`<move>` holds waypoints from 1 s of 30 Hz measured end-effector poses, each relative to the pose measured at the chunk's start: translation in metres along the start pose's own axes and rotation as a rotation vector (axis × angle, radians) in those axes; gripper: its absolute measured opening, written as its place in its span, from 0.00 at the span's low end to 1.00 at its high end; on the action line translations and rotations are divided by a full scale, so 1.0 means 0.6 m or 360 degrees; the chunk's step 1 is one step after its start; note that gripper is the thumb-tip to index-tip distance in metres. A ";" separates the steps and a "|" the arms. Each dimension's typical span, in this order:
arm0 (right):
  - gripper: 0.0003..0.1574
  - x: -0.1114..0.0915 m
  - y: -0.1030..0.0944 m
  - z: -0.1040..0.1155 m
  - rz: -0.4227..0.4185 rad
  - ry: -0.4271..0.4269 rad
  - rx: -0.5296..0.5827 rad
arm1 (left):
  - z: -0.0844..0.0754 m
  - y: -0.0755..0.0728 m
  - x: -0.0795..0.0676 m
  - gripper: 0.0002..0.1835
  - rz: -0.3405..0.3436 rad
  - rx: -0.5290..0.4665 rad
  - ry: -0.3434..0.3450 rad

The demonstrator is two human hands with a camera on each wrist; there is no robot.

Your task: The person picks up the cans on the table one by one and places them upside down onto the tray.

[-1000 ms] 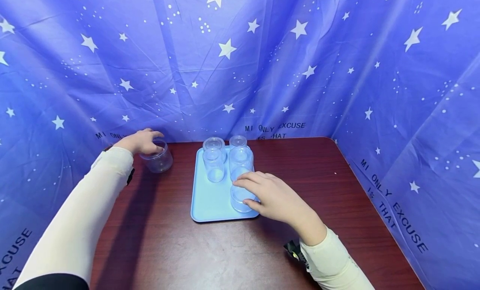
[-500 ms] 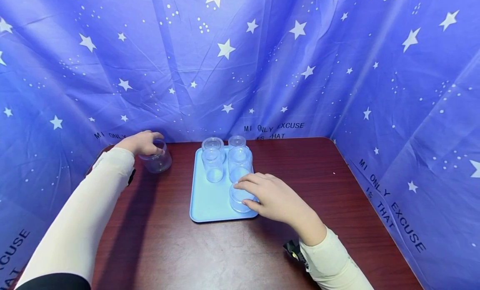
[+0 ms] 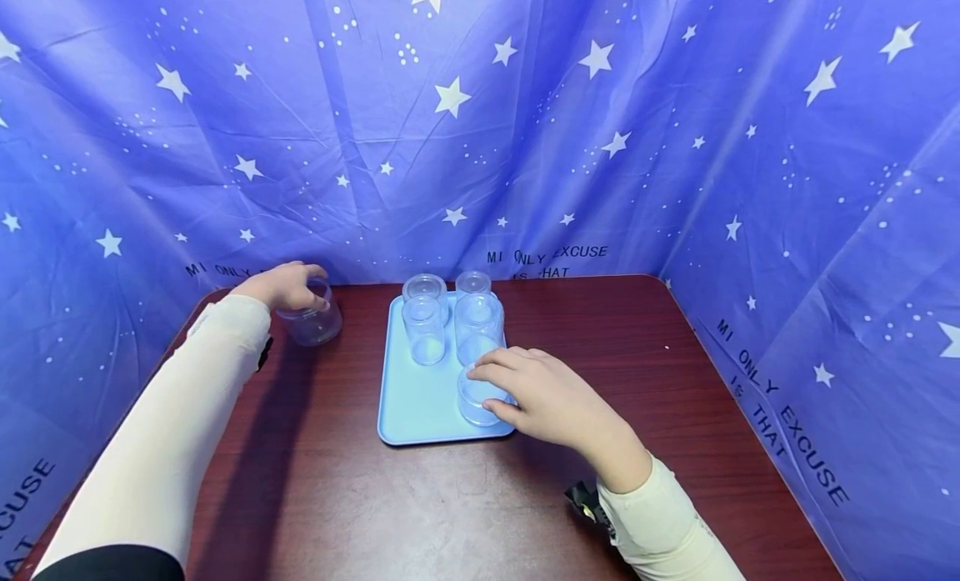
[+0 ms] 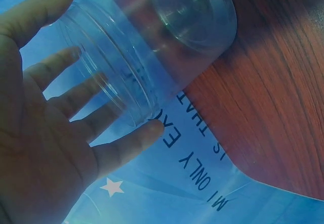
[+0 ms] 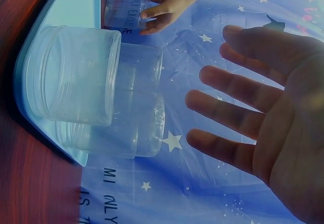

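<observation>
At the table's back left corner, my left hand (image 3: 288, 287) is poised with spread, nearly straight fingers at the rim of a clear plastic jar (image 3: 318, 326). That jar stands mouth up; its screw thread shows beside the fingertips in the left wrist view. My right hand (image 3: 551, 398) hovers with relaxed fingers above the front right jar (image 5: 81, 75) on a light blue tray (image 3: 416, 410). A gap shows between these fingers (image 5: 217, 110) and the jar, which stands mouth down. Further clear jars share the tray: a slim one (image 3: 425, 331), a wider one (image 3: 480, 318) and two at the back.
The dark red wooden table (image 3: 600, 331) reaches back to a blue curtain (image 3: 360, 131) with white stars, which also hangs along both sides. A tiny white speck (image 3: 667, 348) lies on the right part of the table.
</observation>
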State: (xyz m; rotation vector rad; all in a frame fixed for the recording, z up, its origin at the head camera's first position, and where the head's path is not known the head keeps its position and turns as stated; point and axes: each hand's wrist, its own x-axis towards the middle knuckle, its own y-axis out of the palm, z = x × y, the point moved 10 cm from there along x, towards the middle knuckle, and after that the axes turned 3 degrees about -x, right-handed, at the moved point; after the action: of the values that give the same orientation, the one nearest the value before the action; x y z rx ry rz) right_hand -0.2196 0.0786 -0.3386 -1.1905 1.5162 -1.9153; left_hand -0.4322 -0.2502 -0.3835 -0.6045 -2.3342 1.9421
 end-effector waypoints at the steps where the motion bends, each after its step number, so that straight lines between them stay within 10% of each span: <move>1: 0.22 0.000 0.001 -0.001 0.0008 0.0005 0.0000 | 0.001 0.000 0.000 0.38 0.0002 -0.0005 -0.0006; 30: 0.22 0.000 -0.003 0.006 0.0014 -0.0064 0.0053 | 0.006 0.007 0.005 0.37 0.0012 -0.0025 -0.0022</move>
State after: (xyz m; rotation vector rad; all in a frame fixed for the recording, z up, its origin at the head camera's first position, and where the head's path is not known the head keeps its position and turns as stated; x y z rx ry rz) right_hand -0.2162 0.0768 -0.3370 -1.1987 1.4608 -1.8927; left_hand -0.4350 -0.2519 -0.3888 -0.6039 -2.3608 1.9392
